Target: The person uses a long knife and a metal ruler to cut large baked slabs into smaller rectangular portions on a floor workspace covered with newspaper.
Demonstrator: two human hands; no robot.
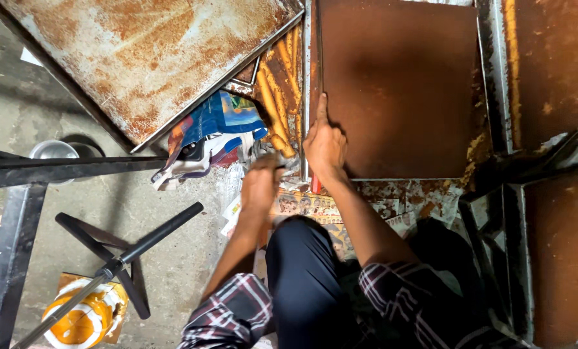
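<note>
Rust covers the brown metal sheet (399, 90) lying flat ahead; it is judged stiff, heavy and sharp-edged; its left edge is pressed by the right hand (324, 145), fingers extended; the left hand (261, 184) is closed, its contents unclear.

likely a metal workshop: rusty steel sheets (147, 58), iron frames (18, 220), concrete floor (173, 252).

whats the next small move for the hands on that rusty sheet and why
Probably slide the right hand a little further up the left edge of the brown rusty sheet. It lies flat on that edge, forefinger pointing up along it, beside the metal strip. The left hand is closed low by the sheet's corner; what it grips cannot be told.
</note>
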